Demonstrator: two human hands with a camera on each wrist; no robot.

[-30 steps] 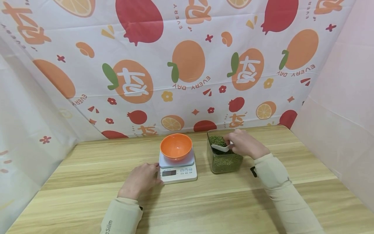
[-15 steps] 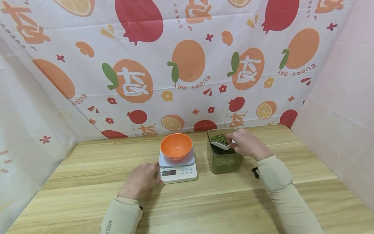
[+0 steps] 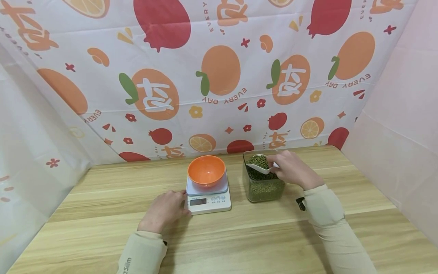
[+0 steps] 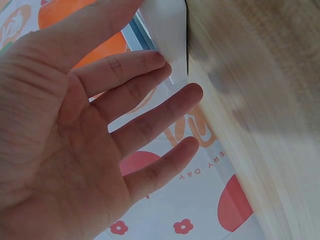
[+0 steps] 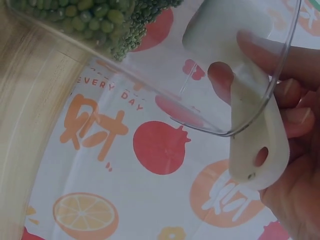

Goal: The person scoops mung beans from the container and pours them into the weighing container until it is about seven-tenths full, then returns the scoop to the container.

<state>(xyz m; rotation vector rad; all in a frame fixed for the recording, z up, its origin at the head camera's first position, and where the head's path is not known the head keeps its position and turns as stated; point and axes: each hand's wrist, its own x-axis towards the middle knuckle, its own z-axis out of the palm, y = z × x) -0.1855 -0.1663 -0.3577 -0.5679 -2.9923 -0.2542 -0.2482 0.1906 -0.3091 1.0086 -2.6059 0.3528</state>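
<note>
In the head view, with twelve at the top, the scale (image 3: pixel 209 209) sits on the table (image 3: pixel 226 243) between six and seven o'clock from the middle, its display (image 3: pixel 198 202) toward the person. On it stands the orange bowl (image 3: pixel 206 175), upright. The left hand (image 3: pixel 165 209) lies at eight o'clock from the scale, thumb and a fingertip against its edge, released rather than gripping. The clear tub (image 3: pixel 252 193), partly filled with green beans (image 3: pixel 259 160), stands between two and three o'clock from the scale, apart from it. From three o'clock the right hand (image 3: pixel 292 169) reaches over the tub's rim, its fingers pinching the white spoon (image 3: pixel 261 170), whose scoop end points toward nine o'clock within the tub's mouth; whether it touches the beans I cannot tell. Toward twelve hangs the printed cloth (image 3: pixel 191 61). In the left wrist view, the left palm shows, its four fingers fairly straight toward two o'clock; the scale's side is at twelve, the bowl at eleven behind the hand, the table at three. In the right wrist view, the right hand is at three o'clock, fingers grasping the spoon's handle; the scoop end lies toward one o'clock, the beans at eleven.
</note>
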